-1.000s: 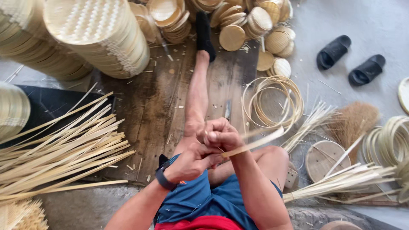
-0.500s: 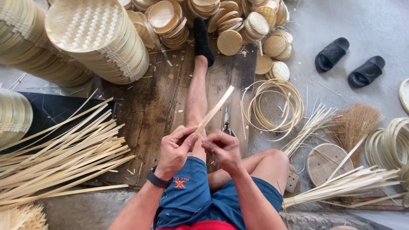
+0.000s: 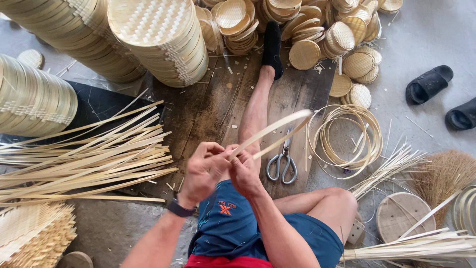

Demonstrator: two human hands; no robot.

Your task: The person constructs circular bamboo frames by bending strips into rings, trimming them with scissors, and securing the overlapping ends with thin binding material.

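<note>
I sit on the floor with one leg stretched out over a dark wooden board (image 3: 208, 114). Both hands meet above my knee. My left hand (image 3: 203, 171) and my right hand (image 3: 245, 171) each pinch the ends of a thin pale bamboo strip (image 3: 277, 130), bent into a narrow loop that points up and right. A black watch sits on my left wrist. Grey-handled scissors (image 3: 282, 164) lie on the board just right of my hands.
Tall stacks of woven bamboo trays (image 3: 158, 39) stand at the back left, small round baskets (image 3: 322, 39) behind my foot. Long bamboo strips (image 3: 84, 159) lie left, coiled bamboo rings (image 3: 347, 134) right, more strips (image 3: 411, 245) and a wooden disc (image 3: 401, 216) lower right. Black slippers (image 3: 429, 84) far right.
The strip was first held low pointing right, then raised toward the board. Now it is bent into a narrow loop with both ends pinched together in my hands.
</note>
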